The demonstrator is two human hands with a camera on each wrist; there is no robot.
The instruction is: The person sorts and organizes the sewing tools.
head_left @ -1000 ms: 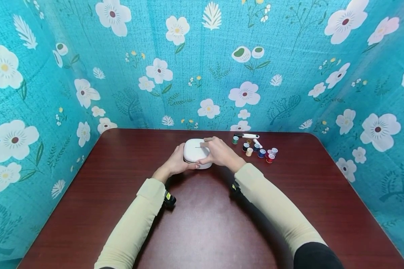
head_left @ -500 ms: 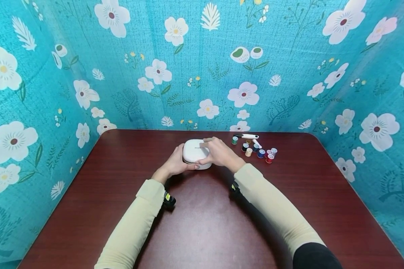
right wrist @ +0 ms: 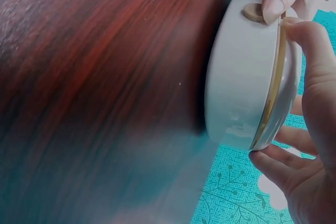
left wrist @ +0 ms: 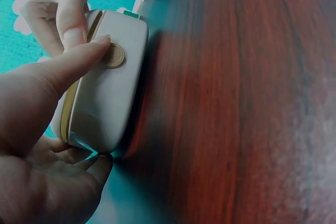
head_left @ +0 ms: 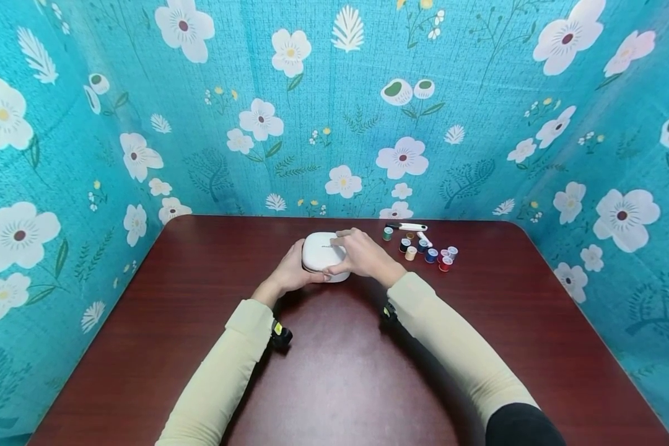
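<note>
Teal floral cloth backs a dark desk (head_left: 340, 371). Both hands stay put, left hand (head_left: 290, 271) and right hand (head_left: 362, 255) gripping a closed white case (head_left: 319, 253) mid-desk, left thumb on its button (left wrist: 113, 55).

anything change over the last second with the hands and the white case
Nothing visibly changed. The left hand still holds the white case with its thumb on the round button, and the right hand still grips the lid side. The thread spools and the white tool lie where they were on the table.
</note>
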